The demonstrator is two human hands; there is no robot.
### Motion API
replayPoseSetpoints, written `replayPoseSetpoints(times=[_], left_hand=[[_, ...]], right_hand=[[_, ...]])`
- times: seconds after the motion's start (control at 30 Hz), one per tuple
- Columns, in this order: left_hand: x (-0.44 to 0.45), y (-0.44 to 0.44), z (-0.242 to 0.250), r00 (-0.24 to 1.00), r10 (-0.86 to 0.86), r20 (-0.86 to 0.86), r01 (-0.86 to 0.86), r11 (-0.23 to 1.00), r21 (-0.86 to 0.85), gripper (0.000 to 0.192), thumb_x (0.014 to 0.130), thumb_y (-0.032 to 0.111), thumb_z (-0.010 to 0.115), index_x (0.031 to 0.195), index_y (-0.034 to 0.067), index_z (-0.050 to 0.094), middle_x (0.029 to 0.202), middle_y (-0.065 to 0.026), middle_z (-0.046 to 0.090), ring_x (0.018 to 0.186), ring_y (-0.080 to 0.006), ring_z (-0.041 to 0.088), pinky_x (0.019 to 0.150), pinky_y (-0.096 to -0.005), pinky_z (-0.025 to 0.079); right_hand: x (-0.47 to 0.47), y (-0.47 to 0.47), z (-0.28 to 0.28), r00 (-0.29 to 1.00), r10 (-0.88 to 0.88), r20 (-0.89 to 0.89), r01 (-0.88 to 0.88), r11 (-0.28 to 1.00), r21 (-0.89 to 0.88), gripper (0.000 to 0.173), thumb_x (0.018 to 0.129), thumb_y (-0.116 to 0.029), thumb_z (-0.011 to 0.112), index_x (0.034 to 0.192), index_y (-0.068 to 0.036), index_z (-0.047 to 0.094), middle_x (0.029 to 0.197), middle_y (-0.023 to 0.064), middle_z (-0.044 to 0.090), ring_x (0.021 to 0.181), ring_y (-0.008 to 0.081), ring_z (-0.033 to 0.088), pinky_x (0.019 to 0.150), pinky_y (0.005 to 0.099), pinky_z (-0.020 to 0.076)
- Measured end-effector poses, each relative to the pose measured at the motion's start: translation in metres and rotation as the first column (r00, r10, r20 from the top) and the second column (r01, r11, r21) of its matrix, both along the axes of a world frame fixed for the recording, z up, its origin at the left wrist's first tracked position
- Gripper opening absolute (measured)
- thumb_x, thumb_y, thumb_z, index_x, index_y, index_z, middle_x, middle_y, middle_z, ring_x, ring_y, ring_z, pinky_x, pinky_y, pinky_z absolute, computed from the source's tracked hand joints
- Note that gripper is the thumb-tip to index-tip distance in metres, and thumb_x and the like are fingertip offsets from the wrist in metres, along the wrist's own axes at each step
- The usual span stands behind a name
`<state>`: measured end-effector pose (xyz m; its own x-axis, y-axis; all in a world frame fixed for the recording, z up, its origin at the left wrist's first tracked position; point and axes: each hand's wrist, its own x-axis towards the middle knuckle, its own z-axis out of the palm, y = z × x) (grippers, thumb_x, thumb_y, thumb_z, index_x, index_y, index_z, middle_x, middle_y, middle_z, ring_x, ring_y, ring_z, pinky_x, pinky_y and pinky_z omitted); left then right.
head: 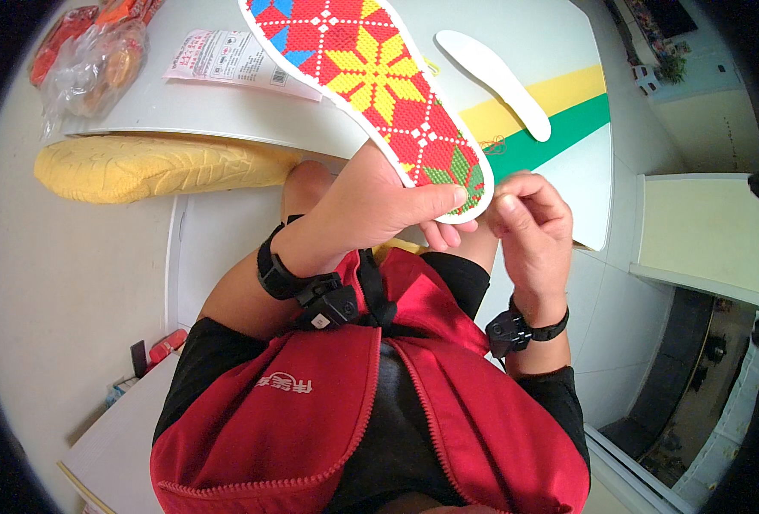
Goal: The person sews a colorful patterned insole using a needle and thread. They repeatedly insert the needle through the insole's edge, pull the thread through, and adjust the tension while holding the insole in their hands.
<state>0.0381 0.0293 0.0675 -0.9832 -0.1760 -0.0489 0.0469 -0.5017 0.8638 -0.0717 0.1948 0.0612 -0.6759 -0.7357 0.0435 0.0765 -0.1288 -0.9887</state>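
My left hand point(379, 205) grips an embroidered insole point(392, 83) by its narrow lower end, with the thumb on top and fingers beneath. The insole has a red ground, yellow, blue and green star motifs, white dotted lines and a white rim. Green stitching point(459, 167) lies near my left thumb. Just right of the insole's lower edge is my right hand point(533, 218), its thumb and forefinger pinched together. Whether a needle or thread sits in that pinch is too small to tell. A plain white insole point(495, 83) lies on the table point(546, 38) beyond.
Reddish thread point(494, 146) lies loose on the table's yellow and green stripes. A printed packet point(238, 61) and a clear plastic bag point(96, 70) with contents are at the left. A yellow cushioned seat point(161, 168) stands by the table's near edge. A pale cabinet point(701, 231) is at right.
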Motion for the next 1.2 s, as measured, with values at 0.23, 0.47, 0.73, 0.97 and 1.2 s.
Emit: replayPoseSetpoints(times=[0.23,0.47,0.73,0.97,1.2], left_hand=[[0.001,-0.002,-0.002,0.999,-0.003,-0.046,0.003,1.0,-0.012,0.02,0.083,0.0,0.056,0.1,-0.009,0.051,0.079,-0.0179,0.063,0.061,-0.0222,0.064,0.047,-0.0274,0.054],[0.001,-0.002,-0.004,0.998,-0.047,-0.039,0.047,0.999,0.006,0.023,0.084,0.001,0.057,0.102,-0.009,0.049,0.08,-0.0178,0.062,0.062,-0.0238,0.065,0.048,-0.0277,0.055],[0.0,-0.003,-0.006,0.997,-0.062,-0.037,0.063,0.998,0.009,0.025,0.084,0.003,0.058,0.103,-0.009,0.049,0.08,-0.0176,0.062,0.062,-0.0234,0.065,0.047,-0.0274,0.055],[-0.001,-0.003,-0.008,0.992,-0.111,-0.053,0.112,0.993,0.032,0.026,0.084,0.005,0.059,0.103,-0.009,0.049,0.079,-0.018,0.062,0.061,-0.0229,0.065,0.047,-0.0272,0.055],[-0.001,-0.001,-0.008,0.994,-0.088,-0.061,0.093,0.992,0.083,0.024,0.084,0.005,0.059,0.102,-0.009,0.05,0.077,-0.0185,0.063,0.06,-0.0229,0.065,0.047,-0.0265,0.055]], right_hand=[[0.01,-0.008,0.007,0.991,0.121,0.06,-0.122,0.993,0.005,0.009,0.084,0.0,0.06,0.093,0.001,0.062,0.084,0.0027,0.057,0.072,0.0075,0.054,0.058,0.0186,0.0423],[0.007,-0.006,0.0,0.989,0.146,-0.022,-0.147,0.988,-0.057,0.011,0.084,0.0,0.06,0.094,0.002,0.063,0.086,0.0044,0.055,0.072,0.0089,0.053,0.059,0.0192,0.0427],[0.006,-0.003,-0.002,0.986,0.167,0.007,-0.166,0.984,-0.067,0.012,0.084,0.002,0.059,0.095,0.001,0.064,0.086,0.0052,0.055,0.076,0.0104,0.053,0.064,0.0213,0.0434],[0.004,-0.002,-0.005,0.984,0.173,-0.041,-0.176,0.982,-0.068,0.011,0.084,0.002,0.059,0.093,0.002,0.064,0.085,0.0057,0.055,0.077,0.0118,0.053,0.068,0.0233,0.0431],[0.004,-0.002,-0.006,0.984,0.166,-0.061,-0.169,0.984,-0.058,0.01,0.083,0.002,0.06,0.092,0.001,0.064,0.085,0.0058,0.055,0.078,0.0125,0.053,0.07,0.0243,0.0427]])
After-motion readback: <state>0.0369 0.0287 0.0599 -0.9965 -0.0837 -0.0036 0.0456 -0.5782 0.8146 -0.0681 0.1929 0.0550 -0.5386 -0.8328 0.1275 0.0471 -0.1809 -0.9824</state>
